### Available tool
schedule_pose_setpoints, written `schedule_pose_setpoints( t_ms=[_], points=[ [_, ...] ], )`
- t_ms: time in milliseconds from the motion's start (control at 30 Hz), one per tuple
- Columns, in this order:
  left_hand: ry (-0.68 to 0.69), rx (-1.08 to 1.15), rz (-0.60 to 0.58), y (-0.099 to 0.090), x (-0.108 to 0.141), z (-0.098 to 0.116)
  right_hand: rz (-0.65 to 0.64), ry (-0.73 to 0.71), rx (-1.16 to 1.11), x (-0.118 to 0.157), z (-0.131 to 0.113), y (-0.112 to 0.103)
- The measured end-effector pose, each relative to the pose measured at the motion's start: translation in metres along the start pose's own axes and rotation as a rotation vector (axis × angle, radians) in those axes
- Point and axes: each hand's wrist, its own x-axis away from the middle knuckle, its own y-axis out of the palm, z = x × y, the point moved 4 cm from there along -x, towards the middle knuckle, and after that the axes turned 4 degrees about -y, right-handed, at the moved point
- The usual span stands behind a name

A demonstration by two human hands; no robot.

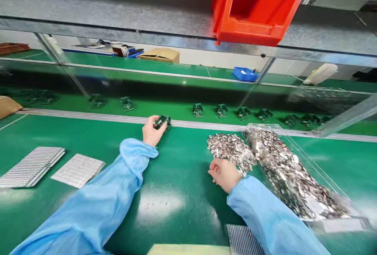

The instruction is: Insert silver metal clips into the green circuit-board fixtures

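Note:
At the metal rail along the green belt, my left hand (153, 131) is closed round a small green circuit board assembly (163, 121). My right hand (224, 174) hovers low over the green table at the near edge of a pile of small silvery metal pieces (231, 149). Its fingers are curled together, and whatever may be between them is hidden. Right of the pile, a long clear plastic tray (321, 212) is heaped with more of these metal pieces. Similar green board assemblies (198, 110) stand in a spaced row on the belt beyond the rail.
Striped flat sheets (32, 166) lie stacked at the left, with a gridded sheet (78, 170) beside them. Another striped sheet (244, 239) lies at the near edge. A red bin (250, 31) hangs overhead from a metal shelf (118, 15). A clear panel (350, 115) slants at the right.

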Motion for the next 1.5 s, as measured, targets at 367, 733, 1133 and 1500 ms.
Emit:
schedule_pose_setpoints(
  t_ms=[367, 733, 1133, 1500],
  points=[
    [0.269, 0.133, -0.49, -0.024, 0.115, 0.042, 0.179, -0.133, -0.124, 0.134, -0.004, -0.057],
    [0.199, 0.392, -0.873, 0.0, 0.128, 0.079, 0.596, 0.069, -0.654, 0.221, 0.082, -0.011],
    [-0.209, 0.952, -1.35, 0.007, 0.242, 0.172, 0.78, -0.069, -0.587, 0.196, 0.054, 0.021],
    [0.053, 0.814, -1.33, -0.001, 0.245, 0.162, 0.842, -0.045, -0.467, 0.193, 0.046, 0.026]
  ],
)
